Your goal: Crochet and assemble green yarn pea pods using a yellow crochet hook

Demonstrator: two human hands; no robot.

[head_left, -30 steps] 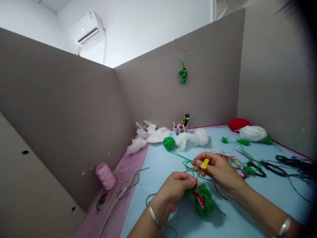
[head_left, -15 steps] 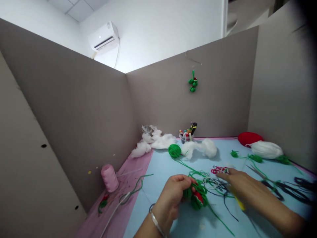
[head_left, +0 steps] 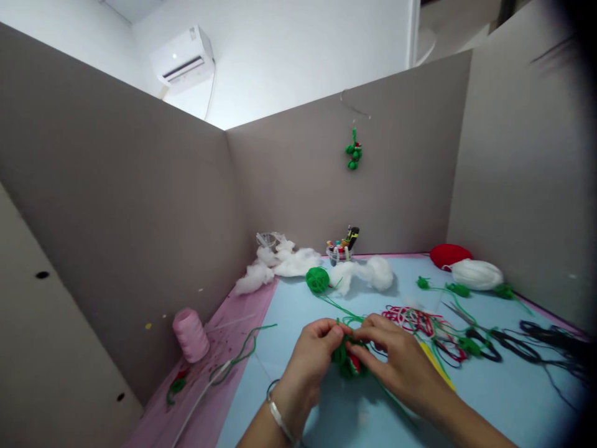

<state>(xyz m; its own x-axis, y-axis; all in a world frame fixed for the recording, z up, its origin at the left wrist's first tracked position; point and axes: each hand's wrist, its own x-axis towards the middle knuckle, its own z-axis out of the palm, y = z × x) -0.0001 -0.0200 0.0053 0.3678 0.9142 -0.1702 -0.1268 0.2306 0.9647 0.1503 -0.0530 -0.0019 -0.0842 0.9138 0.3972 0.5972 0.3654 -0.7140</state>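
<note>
A green crocheted piece (head_left: 344,366) with a red and white patch is pinched between the thumb and fingers of my left hand (head_left: 317,348), low in the middle of the head view. From the other side my right hand (head_left: 396,354) closes its fingertips on the same piece, and they partly cover it. Whether a small tool is between those fingers is hidden. Green yarn runs from the piece to a green yarn ball (head_left: 318,280). Beyond my right hand lies a tangle of red, white and dark yarn (head_left: 413,320). A long yellow object (head_left: 437,366) lies beside my right wrist.
Black-handled scissors (head_left: 482,339) lie at right, near red (head_left: 450,256) and white (head_left: 477,275) yarn skeins. White stuffing (head_left: 298,262) and a cup of tools (head_left: 340,252) stand along the back. A pink thread cone (head_left: 191,336) is at left. Grey partitions (head_left: 298,186) enclose the table.
My right hand has moved left from the yarn tangle to the green crocheted piece, uncovering the tangle. My left hand keeps its hold. The whole view has shifted slightly.
</note>
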